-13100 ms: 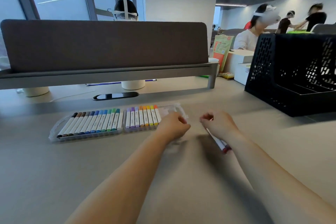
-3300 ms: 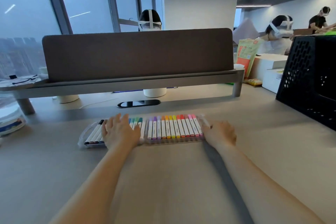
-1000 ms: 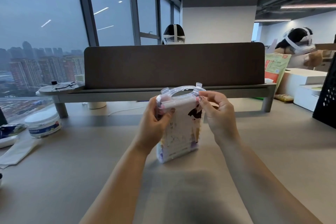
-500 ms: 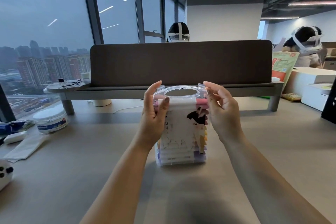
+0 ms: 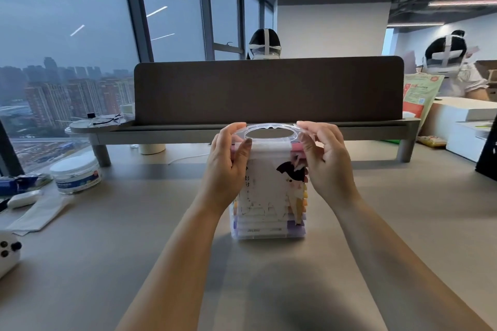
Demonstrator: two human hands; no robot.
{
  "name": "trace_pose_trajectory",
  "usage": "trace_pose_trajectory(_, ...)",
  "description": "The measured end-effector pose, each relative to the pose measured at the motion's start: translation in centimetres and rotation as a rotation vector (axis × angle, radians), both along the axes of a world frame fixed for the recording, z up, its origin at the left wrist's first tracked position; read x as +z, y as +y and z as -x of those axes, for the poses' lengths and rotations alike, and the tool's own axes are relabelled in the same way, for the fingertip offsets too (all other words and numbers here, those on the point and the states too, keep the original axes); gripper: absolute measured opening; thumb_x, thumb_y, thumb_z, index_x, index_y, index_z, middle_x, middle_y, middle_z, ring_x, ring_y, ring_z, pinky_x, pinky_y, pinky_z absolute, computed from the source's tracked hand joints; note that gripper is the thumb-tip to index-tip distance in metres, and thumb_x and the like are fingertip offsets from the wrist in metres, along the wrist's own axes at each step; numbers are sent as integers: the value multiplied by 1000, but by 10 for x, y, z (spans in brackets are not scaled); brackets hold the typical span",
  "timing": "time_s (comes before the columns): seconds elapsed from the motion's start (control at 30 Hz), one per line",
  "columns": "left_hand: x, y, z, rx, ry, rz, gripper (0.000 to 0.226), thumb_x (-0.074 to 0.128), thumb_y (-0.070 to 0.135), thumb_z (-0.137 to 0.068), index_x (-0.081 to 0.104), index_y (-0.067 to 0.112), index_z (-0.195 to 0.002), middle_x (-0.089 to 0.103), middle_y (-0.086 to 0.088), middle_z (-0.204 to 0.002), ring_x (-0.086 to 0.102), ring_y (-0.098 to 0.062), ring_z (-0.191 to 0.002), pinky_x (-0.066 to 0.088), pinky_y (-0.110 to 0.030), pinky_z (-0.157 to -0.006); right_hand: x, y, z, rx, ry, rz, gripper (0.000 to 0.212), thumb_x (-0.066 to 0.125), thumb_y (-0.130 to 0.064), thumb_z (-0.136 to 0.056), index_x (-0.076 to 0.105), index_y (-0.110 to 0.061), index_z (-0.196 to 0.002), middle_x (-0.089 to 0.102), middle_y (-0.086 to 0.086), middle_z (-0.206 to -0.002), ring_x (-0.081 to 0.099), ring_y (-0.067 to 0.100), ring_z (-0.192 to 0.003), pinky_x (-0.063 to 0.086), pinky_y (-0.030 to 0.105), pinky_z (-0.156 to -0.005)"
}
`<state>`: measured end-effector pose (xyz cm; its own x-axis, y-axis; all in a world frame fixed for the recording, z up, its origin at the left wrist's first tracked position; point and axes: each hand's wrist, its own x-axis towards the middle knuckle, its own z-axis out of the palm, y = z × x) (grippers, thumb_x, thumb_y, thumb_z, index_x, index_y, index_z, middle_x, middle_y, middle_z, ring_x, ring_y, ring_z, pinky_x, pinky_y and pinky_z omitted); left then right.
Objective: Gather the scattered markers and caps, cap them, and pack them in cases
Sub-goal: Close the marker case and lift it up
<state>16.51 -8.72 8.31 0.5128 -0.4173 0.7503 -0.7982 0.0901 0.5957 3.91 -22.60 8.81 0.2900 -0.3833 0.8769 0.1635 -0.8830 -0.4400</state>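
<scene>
A clear plastic marker case (image 5: 269,196) stands upright on the grey desk (image 5: 107,236), folded closed, with a printed paper insert facing me and coloured marker ends showing along its right edge. A clear oval carry handle (image 5: 271,134) tops it. My left hand (image 5: 228,166) grips the case's upper left side, thumb across the front. On the upper right side my right hand (image 5: 322,164) holds it, fingertips pinching the handle's corner. No loose markers or caps show on the desk.
A dark divider panel on a grey shelf (image 5: 269,94) runs behind the case. At the left lie a white lidded tub (image 5: 76,173), a white cloth (image 5: 43,212) and a white controller (image 5: 8,252). White boxes (image 5: 462,126) sit far right. People sit beyond.
The open case of markers that lay flat has been folded shut and stood upright. Over the last half second both hands stayed on its top corners, pressing near the handle.
</scene>
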Motion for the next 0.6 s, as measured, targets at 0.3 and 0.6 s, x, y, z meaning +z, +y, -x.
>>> trace_pose_trajectory(0.3,2,-2,4,-79,118,-11,29,42,35,-98,43,31,-127,56,-7,-109,58,-11,-90,50,-21,-73,6,6,-4,-27,99,-111,24,42,-17,-102,61,-8,-113,43,-4,-111,43,4,-102,46,18,-92)
trace_pose_trajectory(0.6,25,9,8,-8,134,-245,31,42,37,-99,37,24,-127,50,-1,-114,53,-13,-101,54,-35,-81,13,10,-3,-53,183,-108,26,40,-17,-102,58,-6,-117,44,-4,-112,46,9,-103,53,29,-88)
